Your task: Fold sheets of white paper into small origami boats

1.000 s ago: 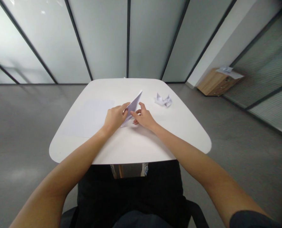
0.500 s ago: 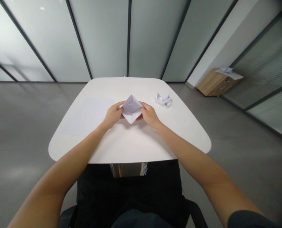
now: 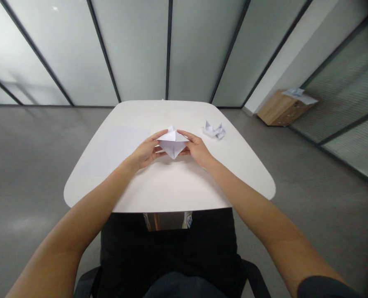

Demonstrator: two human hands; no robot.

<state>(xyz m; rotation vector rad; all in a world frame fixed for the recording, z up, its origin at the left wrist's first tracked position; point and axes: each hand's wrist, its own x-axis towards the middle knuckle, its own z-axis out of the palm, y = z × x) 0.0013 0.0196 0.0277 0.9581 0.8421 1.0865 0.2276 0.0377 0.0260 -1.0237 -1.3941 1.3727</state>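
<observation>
well, the folded white paper point(image 3: 173, 142) sits between both hands, its long edge running left to right and its point aimed back toward the person. the left hand point(image 3: 145, 152) and right hand point(image 3: 196, 151) lie about equally near, each half open with fingers spread, holding one end. whether it touches the white table point(image 3: 168, 192) is hard to tell. a flat paper sheet point(image 3: 115, 151) lies left, a crumpled paper piece point(image 3: 214, 130) right. farther off stands a wooden cabinet point(image 3: 283, 108) with papers point(image 3: 298, 94) on top. no writing is legible.
</observation>
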